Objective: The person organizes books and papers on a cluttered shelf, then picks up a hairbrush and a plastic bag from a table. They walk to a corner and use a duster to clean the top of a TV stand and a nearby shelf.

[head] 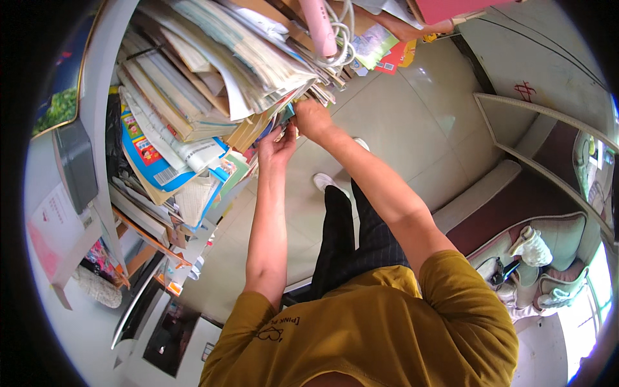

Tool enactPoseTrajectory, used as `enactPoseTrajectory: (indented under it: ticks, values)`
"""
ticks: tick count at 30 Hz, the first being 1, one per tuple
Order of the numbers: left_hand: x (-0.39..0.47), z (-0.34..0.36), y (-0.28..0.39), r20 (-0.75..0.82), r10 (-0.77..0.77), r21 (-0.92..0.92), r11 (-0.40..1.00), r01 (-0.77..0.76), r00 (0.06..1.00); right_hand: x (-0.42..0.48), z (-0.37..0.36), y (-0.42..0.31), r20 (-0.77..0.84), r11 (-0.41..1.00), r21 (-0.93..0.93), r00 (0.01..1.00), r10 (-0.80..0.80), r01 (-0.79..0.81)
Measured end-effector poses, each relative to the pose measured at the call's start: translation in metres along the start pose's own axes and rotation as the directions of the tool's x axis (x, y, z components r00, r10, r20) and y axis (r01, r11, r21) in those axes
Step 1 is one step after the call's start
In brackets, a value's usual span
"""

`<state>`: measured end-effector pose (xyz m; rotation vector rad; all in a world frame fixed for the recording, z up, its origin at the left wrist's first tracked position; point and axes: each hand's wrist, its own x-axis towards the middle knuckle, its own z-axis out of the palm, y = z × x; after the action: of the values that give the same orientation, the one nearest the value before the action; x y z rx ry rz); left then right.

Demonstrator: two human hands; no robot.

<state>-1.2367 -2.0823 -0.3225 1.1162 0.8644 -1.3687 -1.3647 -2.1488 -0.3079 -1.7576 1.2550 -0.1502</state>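
Both of my hands are at the near edge of a tall, untidy pile of books and papers (208,63). My right hand (311,117) has its fingers curled at a small bluish item (286,115) by the pile's edge. Just left of it and lower, my left hand (278,145) is palm up, its fingertips at the same spot. Whether the item is loose or part of the pile cannot be told, and my fingers partly hide it. A blue-edged book (159,179) sticks out of the pile on the left.
A pink handheld appliance (319,29) with a coiled pale cord (344,36) lies atop the pile. A dark grey box (76,164) is at the left. On the right stands a sofa (483,213) with clothes (532,246) on it. My shoes are on the tiled floor (411,126).
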Motion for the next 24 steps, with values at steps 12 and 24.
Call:
enactPoseTrajectory:
  ticks: [12, 24]
  values:
    - [-0.015, -0.002, 0.011, 0.153, -0.051, -0.077, 0.995, 0.064, 0.987, -0.024, 0.025, -0.002, -0.169, 0.998, -0.055, 0.985, -0.044, 0.035]
    - [-0.024, 0.006, 0.007, 0.143, 0.086, -0.083, 0.994, -0.075, 0.986, -0.005, 0.039, -0.014, -0.032, 0.973, 0.182, 0.988, 0.151, -0.143]
